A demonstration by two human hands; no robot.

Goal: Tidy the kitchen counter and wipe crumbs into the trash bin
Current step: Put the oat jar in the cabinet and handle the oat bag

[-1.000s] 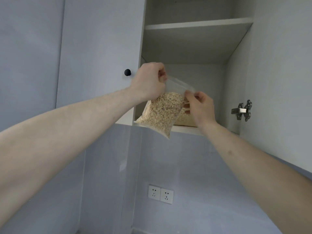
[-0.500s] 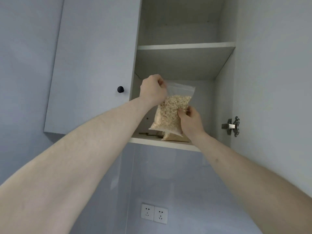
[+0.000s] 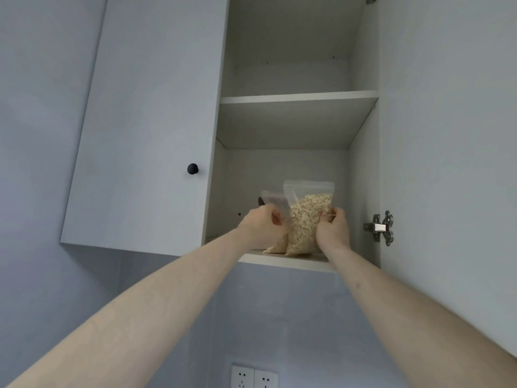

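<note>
A clear zip bag of oats (image 3: 306,219) stands upright on the bottom shelf (image 3: 282,260) of the open wall cabinet. My right hand (image 3: 333,232) grips the bag's right side with curled fingers. My left hand (image 3: 264,229) holds its left edge, fingers curled round the plastic. A second bag of oats (image 3: 275,247) leans just behind and left of the first, mostly hidden by my left hand. Another clear bag with dark contents (image 3: 270,201) stands further back on the left.
The cabinet's upper shelf (image 3: 299,96) holds nothing I can see. The shut door on the left has a black knob (image 3: 192,168). The open door is at the right with a metal hinge (image 3: 380,228). A double wall socket (image 3: 254,378) sits below.
Both hands carried the oats bag up and into the cabinet and set it upright on the bottom shelf. My left hand slid from the bag's top to its left edge.
</note>
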